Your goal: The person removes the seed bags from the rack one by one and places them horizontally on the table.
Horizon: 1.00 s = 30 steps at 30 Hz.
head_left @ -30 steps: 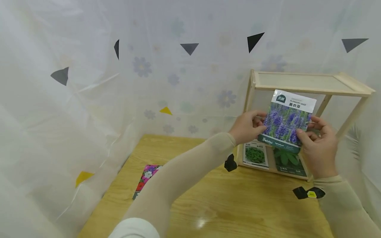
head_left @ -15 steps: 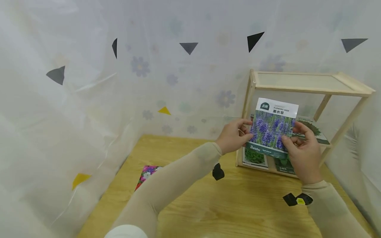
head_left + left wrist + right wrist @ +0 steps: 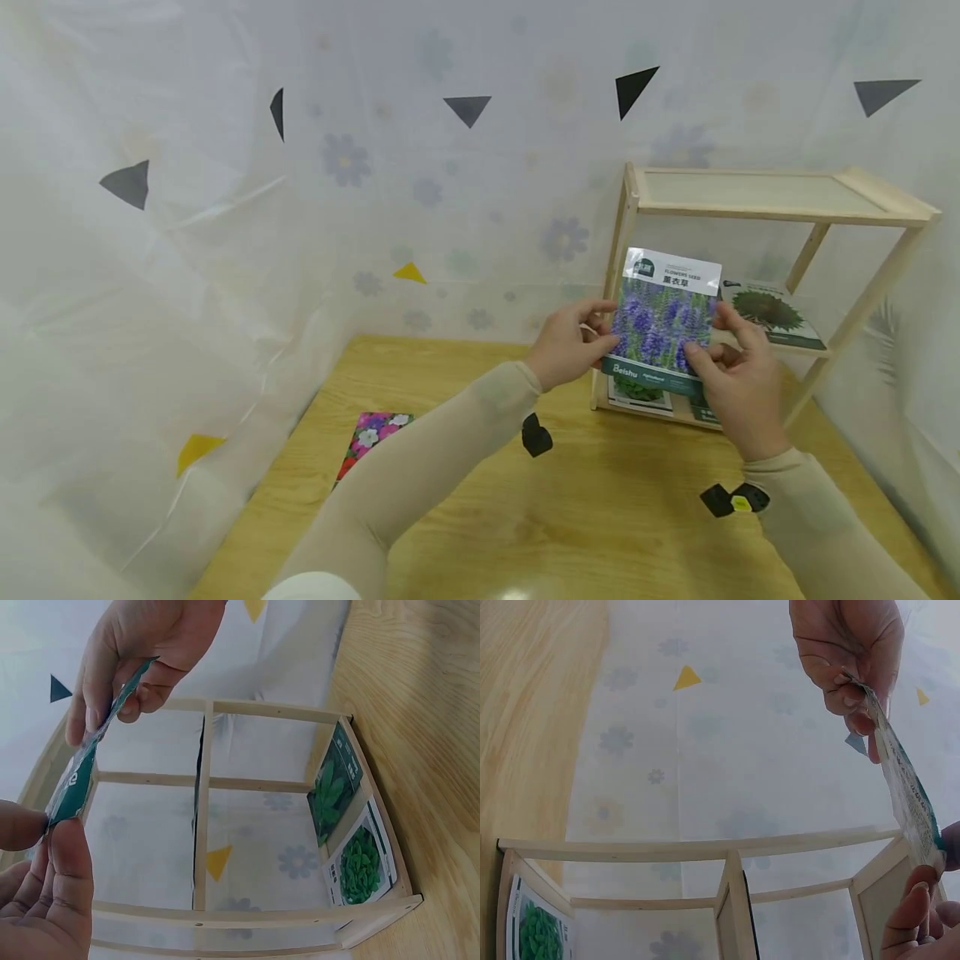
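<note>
Both hands hold up a lavender flower seed packet (image 3: pixel 663 312), white on top with purple blooms and a green band below. My left hand (image 3: pixel 572 343) pinches its left edge between thumb and fingers. Opposite, my right hand (image 3: pixel 742 387) pinches the right edge. The packet is tilted, face toward the head camera, and overlaps the left part of a wooden shelf (image 3: pixel 776 193). In the left wrist view the packet (image 3: pixel 75 787) appears nearly edge-on, in front of the shelf frame. The right wrist view shows its pale back (image 3: pixel 907 795).
On the shelf's middle level lies a packet with a leafy plant picture (image 3: pixel 768 312). Two green-leaf packets, one bushy (image 3: pixel 360 866) and one broad-leaved (image 3: pixel 330 787), sit on the bottom level. A colourful flower packet (image 3: pixel 378 429) lies on the wooden table (image 3: pixel 585 517), partly behind the left sleeve.
Both hands have moved left and slightly down with the lavender packet, still gripping it by its edges. The leafy packet on the middle shelf has come into view.
</note>
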Each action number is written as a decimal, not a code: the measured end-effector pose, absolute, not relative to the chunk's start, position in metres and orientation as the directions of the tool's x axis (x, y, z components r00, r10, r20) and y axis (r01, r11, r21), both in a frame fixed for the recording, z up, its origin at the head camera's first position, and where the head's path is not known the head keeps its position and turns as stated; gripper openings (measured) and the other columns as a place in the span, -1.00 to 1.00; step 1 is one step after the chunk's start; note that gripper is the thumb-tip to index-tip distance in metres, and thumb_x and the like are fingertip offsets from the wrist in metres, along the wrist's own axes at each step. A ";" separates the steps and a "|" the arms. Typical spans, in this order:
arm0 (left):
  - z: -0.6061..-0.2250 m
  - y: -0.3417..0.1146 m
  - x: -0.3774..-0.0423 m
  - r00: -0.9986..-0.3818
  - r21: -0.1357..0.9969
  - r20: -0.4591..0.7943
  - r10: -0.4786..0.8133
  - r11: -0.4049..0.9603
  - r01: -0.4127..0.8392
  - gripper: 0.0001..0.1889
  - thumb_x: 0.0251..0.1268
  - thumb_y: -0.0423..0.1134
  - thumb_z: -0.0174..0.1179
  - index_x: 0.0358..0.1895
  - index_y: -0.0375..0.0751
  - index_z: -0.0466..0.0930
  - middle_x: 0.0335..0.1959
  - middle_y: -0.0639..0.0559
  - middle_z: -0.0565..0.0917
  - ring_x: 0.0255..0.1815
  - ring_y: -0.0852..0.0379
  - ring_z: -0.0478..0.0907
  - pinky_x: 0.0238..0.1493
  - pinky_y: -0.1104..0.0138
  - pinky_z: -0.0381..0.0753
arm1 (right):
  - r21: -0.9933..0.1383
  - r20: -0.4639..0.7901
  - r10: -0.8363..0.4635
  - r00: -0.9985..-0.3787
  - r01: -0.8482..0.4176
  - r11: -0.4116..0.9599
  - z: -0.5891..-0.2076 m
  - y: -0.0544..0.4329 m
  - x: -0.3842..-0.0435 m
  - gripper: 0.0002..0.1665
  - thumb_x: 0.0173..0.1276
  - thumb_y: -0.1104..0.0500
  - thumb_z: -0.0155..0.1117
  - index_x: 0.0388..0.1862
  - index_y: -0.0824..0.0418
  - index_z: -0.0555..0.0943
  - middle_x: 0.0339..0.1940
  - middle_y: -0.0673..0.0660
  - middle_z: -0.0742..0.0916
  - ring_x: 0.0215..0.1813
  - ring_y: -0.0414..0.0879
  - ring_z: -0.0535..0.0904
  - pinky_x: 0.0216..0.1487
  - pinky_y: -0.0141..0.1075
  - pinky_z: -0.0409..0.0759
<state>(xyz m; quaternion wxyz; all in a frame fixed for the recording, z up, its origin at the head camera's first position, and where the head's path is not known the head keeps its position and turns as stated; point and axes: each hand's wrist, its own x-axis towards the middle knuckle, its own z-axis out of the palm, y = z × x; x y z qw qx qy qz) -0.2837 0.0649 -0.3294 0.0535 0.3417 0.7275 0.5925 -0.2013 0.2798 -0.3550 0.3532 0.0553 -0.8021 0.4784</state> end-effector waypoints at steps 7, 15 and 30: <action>-0.344 0.045 -0.286 -0.794 0.920 0.268 0.546 0.100 0.379 -0.53 0.32 -0.36 0.21 0.29 -0.09 0.44 -0.30 -0.04 0.56 -0.43 0.08 0.57 -0.41 0.28 0.69 | -0.715 0.607 0.162 -0.778 -0.445 0.540 -0.373 0.268 -0.209 -0.35 0.35 0.30 0.25 0.41 0.20 0.35 0.27 0.14 0.36 -0.38 -0.25 0.47 -0.52 -0.47 0.41; -0.362 0.023 -0.289 -0.837 0.940 0.210 0.506 0.130 0.315 -0.54 0.31 -0.36 0.22 0.28 -0.08 0.45 -0.28 -0.05 0.54 -0.44 0.05 0.57 -0.42 0.26 0.68 | -0.603 0.635 0.021 -0.772 -0.479 0.637 -0.383 0.259 -0.214 -0.47 0.27 0.31 0.35 0.24 0.25 0.53 0.28 0.15 0.42 -0.30 -0.28 0.48 -0.34 -0.55 0.45; -0.383 -0.021 -0.290 -0.863 0.948 0.126 0.489 0.196 0.250 -0.50 0.30 -0.37 0.24 0.30 -0.12 0.42 -0.24 -0.07 0.52 -0.40 0.06 0.57 -0.39 0.25 0.68 | -0.560 0.527 -0.189 -0.828 -0.506 0.656 -0.410 0.239 -0.224 -0.32 0.26 0.12 0.40 0.35 0.17 0.44 0.41 0.12 0.34 -0.15 -0.17 0.56 -0.27 -0.36 0.62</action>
